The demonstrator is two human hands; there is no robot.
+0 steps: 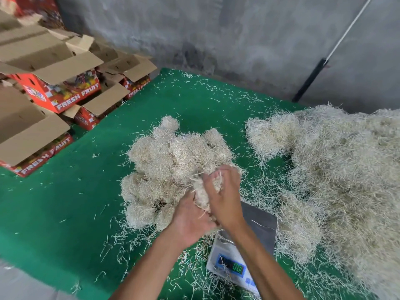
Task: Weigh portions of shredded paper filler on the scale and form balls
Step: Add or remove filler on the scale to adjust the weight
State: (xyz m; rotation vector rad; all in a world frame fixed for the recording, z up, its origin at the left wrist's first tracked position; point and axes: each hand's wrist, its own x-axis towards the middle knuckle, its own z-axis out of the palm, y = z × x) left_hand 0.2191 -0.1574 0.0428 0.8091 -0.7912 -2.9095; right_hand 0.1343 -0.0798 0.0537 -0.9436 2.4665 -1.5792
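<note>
Head cam: both hands up over the scale, L hand cupped under a wad of shredded paper, R hand curled over the top, fingers wrapped round it, squeezing. Wad sits between the palms, long axis roughly up-down, not yet round. Finished balls lie just ahead-left, touching the wad's far side; L hand's nearer them. Loose heap off to the R. Looks like mid-forming; drop goes forward-left, imo.

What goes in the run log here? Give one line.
step: forming ball | left hand and right hand: squeezing beige shredded-paper wad | white digital scale: steel platform nearly bare | finished balls pile: on green mat
</note>
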